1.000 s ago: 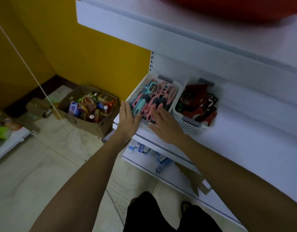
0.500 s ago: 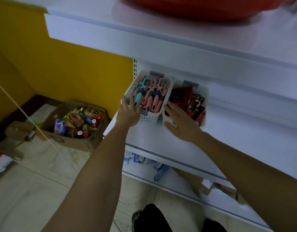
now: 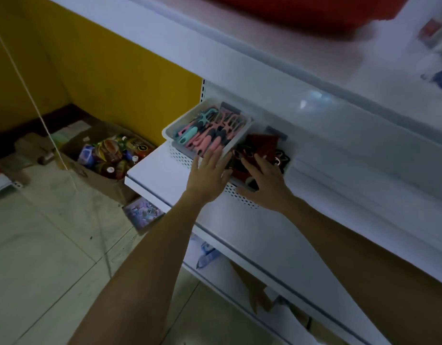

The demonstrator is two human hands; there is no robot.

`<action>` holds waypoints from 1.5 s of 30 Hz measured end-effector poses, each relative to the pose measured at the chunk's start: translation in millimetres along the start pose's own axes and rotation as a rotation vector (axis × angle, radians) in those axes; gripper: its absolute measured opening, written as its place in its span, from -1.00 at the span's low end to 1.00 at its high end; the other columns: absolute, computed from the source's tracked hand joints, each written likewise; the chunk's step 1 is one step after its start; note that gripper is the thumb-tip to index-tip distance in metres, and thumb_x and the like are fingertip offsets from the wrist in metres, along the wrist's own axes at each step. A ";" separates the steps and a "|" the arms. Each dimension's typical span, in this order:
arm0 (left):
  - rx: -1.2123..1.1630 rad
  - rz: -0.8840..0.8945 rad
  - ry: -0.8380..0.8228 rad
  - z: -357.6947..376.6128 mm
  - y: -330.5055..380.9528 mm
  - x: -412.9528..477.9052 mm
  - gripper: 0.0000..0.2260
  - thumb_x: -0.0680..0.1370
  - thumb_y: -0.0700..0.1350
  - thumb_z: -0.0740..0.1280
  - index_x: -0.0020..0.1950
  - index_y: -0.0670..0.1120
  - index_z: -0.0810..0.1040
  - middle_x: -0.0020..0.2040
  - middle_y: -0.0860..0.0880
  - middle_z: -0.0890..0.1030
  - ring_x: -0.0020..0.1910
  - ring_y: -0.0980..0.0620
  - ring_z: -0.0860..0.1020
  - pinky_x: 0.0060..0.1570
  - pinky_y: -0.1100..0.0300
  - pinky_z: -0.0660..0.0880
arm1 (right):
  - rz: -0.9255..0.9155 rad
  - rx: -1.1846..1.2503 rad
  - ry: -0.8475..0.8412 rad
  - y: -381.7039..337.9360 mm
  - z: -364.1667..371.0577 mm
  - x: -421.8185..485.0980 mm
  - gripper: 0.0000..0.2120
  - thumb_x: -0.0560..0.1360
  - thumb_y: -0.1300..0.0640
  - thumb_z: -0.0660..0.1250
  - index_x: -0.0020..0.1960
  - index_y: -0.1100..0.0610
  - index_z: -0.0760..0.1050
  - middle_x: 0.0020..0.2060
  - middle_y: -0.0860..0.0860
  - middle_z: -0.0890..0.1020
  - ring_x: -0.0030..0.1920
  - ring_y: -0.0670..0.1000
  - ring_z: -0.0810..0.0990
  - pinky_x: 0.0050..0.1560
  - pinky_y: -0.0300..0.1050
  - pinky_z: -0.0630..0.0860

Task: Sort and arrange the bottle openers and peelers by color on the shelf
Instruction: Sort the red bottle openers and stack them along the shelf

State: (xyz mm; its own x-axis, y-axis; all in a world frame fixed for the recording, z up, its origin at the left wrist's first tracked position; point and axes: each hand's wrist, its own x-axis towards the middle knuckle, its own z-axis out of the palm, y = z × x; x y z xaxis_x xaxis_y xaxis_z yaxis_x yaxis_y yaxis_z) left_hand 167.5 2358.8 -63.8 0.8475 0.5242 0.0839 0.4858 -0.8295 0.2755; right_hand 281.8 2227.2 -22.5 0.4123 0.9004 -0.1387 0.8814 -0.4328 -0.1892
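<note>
Both bare forearms reach up from the bottom edge toward a white shelf [image 3: 155,175]. The left hand [image 3: 210,176] lies flat against the near right corner of the peeler basket [image 3: 181,155], a white perforated tub. Its fingers [image 3: 216,158] are straight and close together. They hold nothing, and their tips reach the rim, right at the lower ends of the nearest pink handles.

Just right of the peeler basket, touching it, stands a second perforated basket [image 3: 242,196]. The right hand [image 3: 266,186] lies over its near edge, with the thumb along the front wall. Its fingers [image 3: 249,164] are spread wide and rest on top of the red and black bottle openers [image 3: 261,145] heaped inside. They are not curled round any one of them.

The peelers [image 3: 207,135] fill the peeler basket in a packed layer, mostly pink, with teal ones toward its left side and dark grips among them. Their heads point to the far wall.

Left of and below the peeler basket, a cardboard box [image 3: 73,150] of bottles and packets sits on the tiled floor against a yellow wall [image 3: 115,70]. Beneath the peeler basket, a lower shelf holds a blurred bluish packet [image 3: 143,212]. Above and beyond it runs an upper shelf [image 3: 264,61], with something red [image 3: 302,11] on top at the frame's edge.
</note>
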 end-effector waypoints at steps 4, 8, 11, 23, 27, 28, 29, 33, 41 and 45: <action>0.005 0.029 0.272 25.0 -12.9 5.9 -0.47 0.56 0.14 -0.11 0.38 0.00 0.42 0.35 -0.09 0.46 0.35 -0.09 0.39 0.39 -0.12 0.14 | 0.014 -0.007 0.156 8.8 13.4 29.3 -0.32 0.41 -0.34 -0.09 0.49 -0.13 0.08 0.52 0.03 0.05 0.50 0.10 -0.01 0.46 0.08 -0.14; -0.039 -0.026 0.560 43.5 -5.8 17.0 -0.57 0.52 0.04 0.00 0.13 -0.02 0.61 0.05 -0.09 0.63 0.06 -0.13 0.54 0.25 -0.11 0.32 | -0.036 -0.059 0.298 20.6 28.8 52.4 -0.16 0.33 -0.53 -0.23 0.42 -0.12 0.26 0.36 0.02 0.40 0.37 0.10 0.31 0.38 0.19 0.17; -0.029 -0.082 0.603 47.2 -4.3 25.4 -0.56 0.50 0.05 -0.02 0.16 0.01 0.58 0.10 -0.08 0.61 0.14 -0.10 0.49 0.27 0.00 0.23 | -0.112 -0.052 0.324 25.3 32.3 56.7 -0.28 0.39 -0.47 -0.17 0.40 -0.17 0.28 0.28 -0.03 0.49 0.29 0.04 0.41 0.29 0.18 0.29; -0.086 -0.040 0.633 50.9 -8.8 40.0 -0.45 0.43 0.09 -0.06 0.30 -0.02 0.48 0.23 -0.14 0.55 0.23 -0.16 0.42 0.26 0.02 0.18 | -0.091 -0.047 0.278 25.6 32.7 49.8 -0.49 0.49 -0.38 -0.09 0.38 -0.30 0.23 0.43 -0.12 0.30 0.43 -0.01 0.23 0.40 0.08 -0.02; -0.158 0.030 0.560 46.5 -14.8 37.2 -0.28 0.35 0.25 -0.09 0.37 -0.05 0.43 0.32 -0.14 0.48 0.32 -0.12 0.38 0.32 -0.01 0.14 | -0.100 -0.072 0.274 24.9 33.9 33.3 -0.49 0.50 -0.36 -0.07 0.40 -0.26 0.23 0.45 -0.11 0.26 0.45 0.00 0.20 0.39 0.05 -0.03; -0.169 0.038 0.539 46.8 -15.6 35.4 -0.22 0.31 0.28 -0.13 0.40 -0.05 0.40 0.37 -0.13 0.43 0.36 -0.11 0.33 0.35 -0.02 0.11 | -0.100 -0.076 0.268 24.4 34.5 28.3 -0.48 0.50 -0.36 -0.07 0.40 -0.26 0.22 0.45 -0.10 0.26 0.44 0.01 0.21 0.39 0.05 -0.02; -0.182 0.039 0.532 47.5 -14.7 31.9 -0.18 0.29 0.29 -0.15 0.43 -0.06 0.36 0.42 -0.13 0.36 0.41 -0.11 0.26 0.39 -0.04 0.08 | -0.101 -0.083 0.263 23.3 35.0 23.5 -0.48 0.50 -0.36 -0.07 0.41 -0.25 0.22 0.45 -0.08 0.27 0.44 0.02 0.22 0.39 0.06 0.00; -0.354 -0.002 0.540 49.8 8.7 2.4 -0.26 0.36 0.23 -0.06 0.51 -0.04 0.18 0.54 -0.13 0.08 0.52 -0.10 -0.04 0.46 -0.01 -0.12 | -0.082 -0.095 0.243 20.6 35.3 -1.2 -0.45 0.50 -0.37 -0.07 0.44 -0.24 0.16 0.48 -0.04 0.22 0.46 0.06 0.17 0.39 0.08 0.03; -0.976 0.042 0.244 53.3 72.8 -64.0 -0.62 0.60 -0.14 0.14 0.42 0.04 0.32 0.40 -0.05 0.38 0.33 -0.05 0.38 0.35 -0.10 0.31 | -0.006 0.008 0.271 36.8 46.3 -93.4 -0.30 0.46 -0.38 0.04 0.49 -0.20 -0.11 0.52 0.04 -0.13 0.51 0.08 -0.19 0.45 0.11 -0.19; -1.100 0.074 0.190 58.6 100.1 -89.3 -0.68 0.57 -0.19 0.16 0.29 0.07 0.42 0.29 -0.09 0.49 0.21 -0.07 0.49 0.24 -0.13 0.43 | 0.051 0.031 0.341 50.5 52.6 -127.4 -0.24 0.41 -0.41 0.09 0.49 -0.21 -0.11 0.53 0.02 -0.12 0.51 0.06 -0.20 0.45 0.17 -0.20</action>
State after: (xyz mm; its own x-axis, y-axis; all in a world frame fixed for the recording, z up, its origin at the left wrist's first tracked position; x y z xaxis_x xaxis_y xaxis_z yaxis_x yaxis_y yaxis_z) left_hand 153.0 2217.6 -99.9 0.7745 0.5791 0.2544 -0.0985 -0.2869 0.9529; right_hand 261.7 2088.3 -65.5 0.5139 0.8382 0.1827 0.8522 -0.4745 -0.2204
